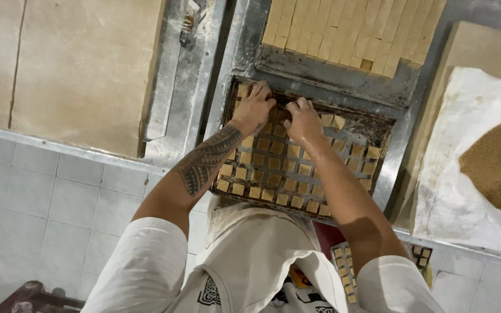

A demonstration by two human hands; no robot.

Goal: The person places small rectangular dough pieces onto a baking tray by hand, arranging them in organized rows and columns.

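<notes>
Both hands, left hand (254,106) and right hand (301,119), press bent fingers onto dough squares (273,164) near the tray's (381,124) far edge

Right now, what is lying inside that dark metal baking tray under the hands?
The dark metal baking tray holds rows of small tan dough squares, spaced apart. The left hand and right hand cover the squares at its far edge.

Two hands, the left (254,107) and the right (301,120), are seen. One dark tray (381,124) is counted, with too many small squares (273,164) to count. One brown heap (500,162) is seen at right.
</notes>
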